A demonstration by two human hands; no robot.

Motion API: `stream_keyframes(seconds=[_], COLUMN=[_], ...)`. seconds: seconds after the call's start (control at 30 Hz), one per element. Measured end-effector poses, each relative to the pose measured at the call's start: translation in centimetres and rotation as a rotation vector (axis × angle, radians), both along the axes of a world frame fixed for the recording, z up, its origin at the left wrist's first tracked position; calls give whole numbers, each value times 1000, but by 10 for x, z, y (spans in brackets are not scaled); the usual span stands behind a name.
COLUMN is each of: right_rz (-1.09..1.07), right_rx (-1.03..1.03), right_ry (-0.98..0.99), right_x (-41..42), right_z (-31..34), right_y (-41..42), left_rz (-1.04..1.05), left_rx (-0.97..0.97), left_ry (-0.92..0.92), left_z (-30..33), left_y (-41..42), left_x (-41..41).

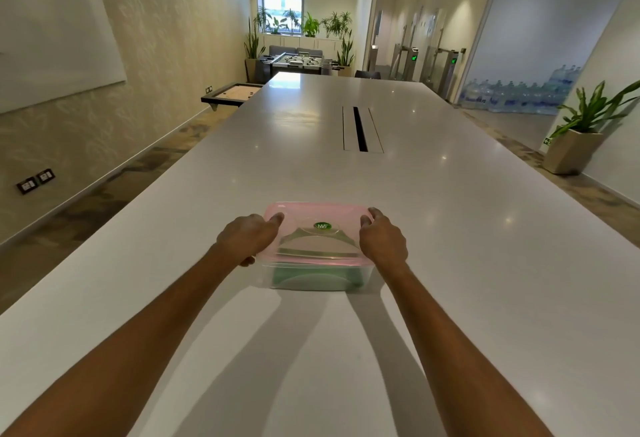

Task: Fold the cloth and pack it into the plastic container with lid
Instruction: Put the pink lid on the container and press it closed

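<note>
Cloth (317, 280), green and folded, lies inside the clear plastic container (367, 272), seen through its front wall and filling most of the bottom. The container sits on the white bench (450, 228), near the person's end and roughly midway across. A pink see-through lid (311, 214) covers the top, with a round green sticker (322, 226) near its middle.

Both arms reach forward from the lower corners of the view. The left hand (247, 237) is curled over the lid's left edge, its thumb pressed on the lid's top near the far left corner and its fingers wrapped down the side of the container. The right hand (382, 239) grips the lid's right edge in the same way, thumb on top and fingers along the outer rim. Whether the lid is fully snapped shut cannot be told.

Farther along the bench, well apart from the container, a dark cable slot (360, 128) is set into the surface.
</note>
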State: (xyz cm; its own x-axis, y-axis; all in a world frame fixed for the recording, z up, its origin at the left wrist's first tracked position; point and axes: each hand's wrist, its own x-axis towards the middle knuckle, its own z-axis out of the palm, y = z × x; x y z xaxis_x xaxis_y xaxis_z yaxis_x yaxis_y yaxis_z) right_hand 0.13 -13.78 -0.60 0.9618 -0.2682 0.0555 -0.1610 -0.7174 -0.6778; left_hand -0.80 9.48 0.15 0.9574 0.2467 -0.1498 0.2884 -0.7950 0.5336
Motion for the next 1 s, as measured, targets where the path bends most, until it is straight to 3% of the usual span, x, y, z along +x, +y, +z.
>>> stream_keyframes(seconds=[0.2, 0.73, 1.0], right_rz=[4, 5, 38], right_rx=[-18, -10, 119], right_ry=[3, -7, 117], right_x=[3, 6, 7], right_z=[-4, -6, -4], right_y=[0, -1, -9], left_rz=[56, 176, 295], left_rx=[68, -150, -466], left_ry=[-162, -360, -358], left_z=[-10, -20, -27], left_y=[-10, -13, -15], left_x=[-20, -31, -35])
